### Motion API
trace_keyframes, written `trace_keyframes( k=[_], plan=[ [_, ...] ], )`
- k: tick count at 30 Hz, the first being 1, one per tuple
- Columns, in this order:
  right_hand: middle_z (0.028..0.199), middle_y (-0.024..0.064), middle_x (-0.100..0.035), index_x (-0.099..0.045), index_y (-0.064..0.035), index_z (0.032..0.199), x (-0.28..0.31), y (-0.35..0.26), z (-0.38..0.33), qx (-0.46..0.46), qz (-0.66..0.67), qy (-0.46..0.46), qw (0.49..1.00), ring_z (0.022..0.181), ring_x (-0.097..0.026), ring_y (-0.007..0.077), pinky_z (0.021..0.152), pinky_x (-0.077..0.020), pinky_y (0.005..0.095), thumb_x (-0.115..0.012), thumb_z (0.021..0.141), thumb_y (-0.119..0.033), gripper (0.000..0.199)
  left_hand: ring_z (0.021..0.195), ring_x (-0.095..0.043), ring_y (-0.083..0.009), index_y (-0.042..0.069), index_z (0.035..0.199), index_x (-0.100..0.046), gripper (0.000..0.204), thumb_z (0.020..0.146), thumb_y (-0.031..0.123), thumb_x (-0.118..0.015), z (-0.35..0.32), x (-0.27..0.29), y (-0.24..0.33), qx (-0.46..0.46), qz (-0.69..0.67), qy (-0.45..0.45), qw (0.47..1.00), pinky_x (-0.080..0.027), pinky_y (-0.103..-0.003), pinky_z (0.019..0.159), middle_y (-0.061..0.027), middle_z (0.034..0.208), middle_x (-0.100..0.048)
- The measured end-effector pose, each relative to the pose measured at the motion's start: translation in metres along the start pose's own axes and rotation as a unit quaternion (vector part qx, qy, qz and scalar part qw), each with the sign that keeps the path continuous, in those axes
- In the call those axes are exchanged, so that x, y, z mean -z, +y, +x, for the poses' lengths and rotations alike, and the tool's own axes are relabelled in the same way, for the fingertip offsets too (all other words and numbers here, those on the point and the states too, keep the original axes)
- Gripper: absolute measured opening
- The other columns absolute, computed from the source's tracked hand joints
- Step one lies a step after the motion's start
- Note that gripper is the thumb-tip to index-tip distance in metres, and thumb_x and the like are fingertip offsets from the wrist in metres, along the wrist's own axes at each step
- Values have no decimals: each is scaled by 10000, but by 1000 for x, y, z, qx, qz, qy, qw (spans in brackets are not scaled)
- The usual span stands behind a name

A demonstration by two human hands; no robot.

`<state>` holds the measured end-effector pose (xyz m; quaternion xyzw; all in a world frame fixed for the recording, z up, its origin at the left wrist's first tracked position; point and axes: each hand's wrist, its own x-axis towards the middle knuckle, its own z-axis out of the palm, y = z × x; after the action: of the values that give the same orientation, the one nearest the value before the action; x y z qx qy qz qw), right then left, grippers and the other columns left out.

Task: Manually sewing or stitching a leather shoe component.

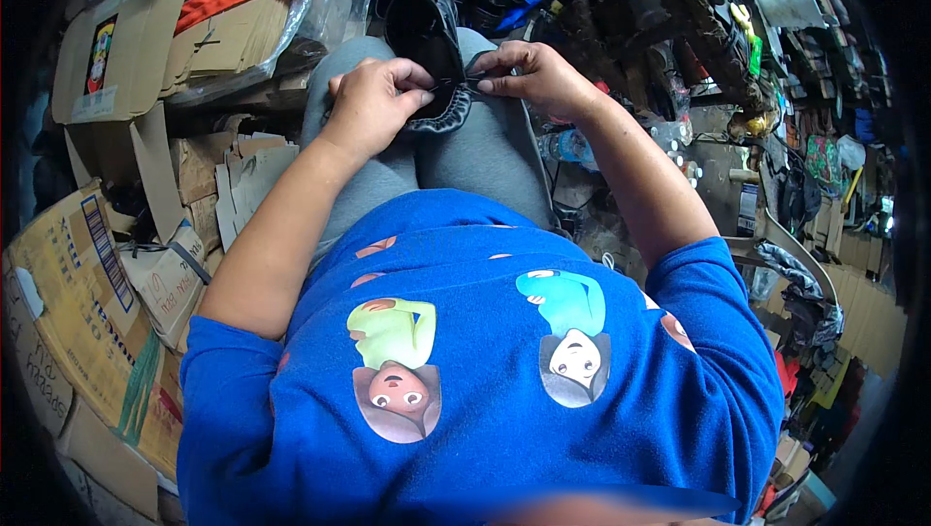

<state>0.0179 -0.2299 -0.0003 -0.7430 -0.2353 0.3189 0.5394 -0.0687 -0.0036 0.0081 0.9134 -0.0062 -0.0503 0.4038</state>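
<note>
Pinching a black shoe [432,41] on the lap, left hand [373,99] and right hand [529,75] each grip its gathered rim beside flattened cardboard boxes [116,61].

Flattened cardboard boxes [107,264] are being kept stacked at the left; a plastic bottle [567,146] is being left lying at the right.

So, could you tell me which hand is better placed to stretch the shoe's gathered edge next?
Probably the left hand: it pinches the gathered edge of the black shoe, while the right hand pinches the side.
</note>
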Motion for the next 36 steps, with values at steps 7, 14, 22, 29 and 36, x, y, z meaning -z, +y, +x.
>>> trace_keyframes(
  k=[7,14,22,29,36],
  plan=[
    [889,20,-602,-687,-63,1009,4,-6,4,48,-126,-28,991,893,-556,133,826,-440,276,-687,808,-85,202,920,-553,-173,157,843,-723,152,704,213,-701,-1,7,-11,-63,111,18,992,-332,-368,863,14,801,-659],
    [933,30,-634,-694,-46,980,10,-4,16,15,-39,-77,996,912,-593,137,846,-452,272,-702,804,-110,188,915,-530,-171,180,796,-722,99,701,192,-697,10,-2,-11,-84,142,23,986,-294,-376,846,39,788,-643],
    [928,41,-635,-707,-108,1003,12,-5,18,56,-138,-73,986,916,-598,159,836,-472,281,-699,789,-94,215,1002,-517,-166,194,798,-723,91,713,176,-698,21,8,-21,-127,88,-13,988,-245,-376,928,59,857,-650],
    [928,40,-635,-709,-105,1000,11,-8,13,68,-134,-66,986,907,-598,157,833,-471,279,-697,787,-84,214,1007,-527,-175,173,809,-713,137,693,246,-719,13,9,-9,-93,40,23,995,-258,-377,906,31,904,-641],
    [900,33,-627,-711,-88,980,9,-10,14,34,-122,-58,990,880,-589,146,818,-463,279,-695,786,-75,196,909,-576,-181,105,807,-674,165,670,178,-728,6,6,-5,-174,120,73,975,-337,-370,891,2,844,-622]
  ],
)
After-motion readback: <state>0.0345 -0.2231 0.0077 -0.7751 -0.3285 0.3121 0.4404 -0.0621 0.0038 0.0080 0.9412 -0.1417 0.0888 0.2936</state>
